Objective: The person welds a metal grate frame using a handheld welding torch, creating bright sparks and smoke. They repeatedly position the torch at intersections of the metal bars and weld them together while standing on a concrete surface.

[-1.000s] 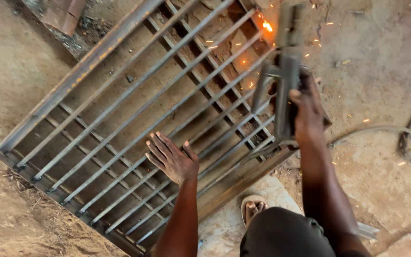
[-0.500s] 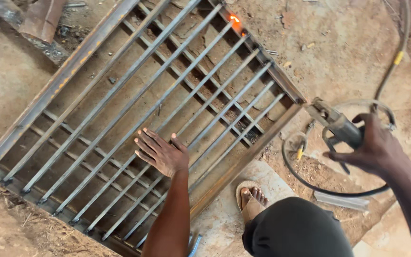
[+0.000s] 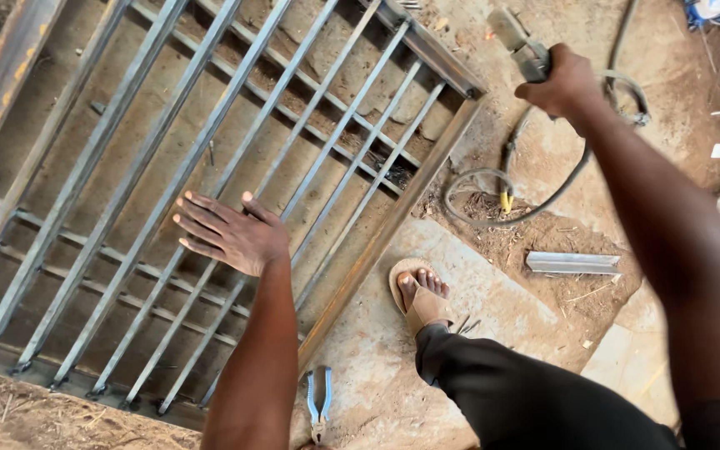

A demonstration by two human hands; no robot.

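Left hand point(image 3: 231, 235), fingers spread, is pressing the steel grille point(image 3: 210, 150); right hand point(image 3: 564, 83) is gripping the grinder point(image 3: 520, 43), best kept steady and clear of its cable point(image 3: 535, 200).

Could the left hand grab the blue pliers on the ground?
Probably yes. The left hand is open and flat on the metal grille. The pliers lie uncovered beside the forearm.

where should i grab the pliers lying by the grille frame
Take the pliers by the two blue-grey handles, coming from above. They lie flat on the slab beside the metal grille, handles toward the frame and slightly apart, so fingers can close around both.
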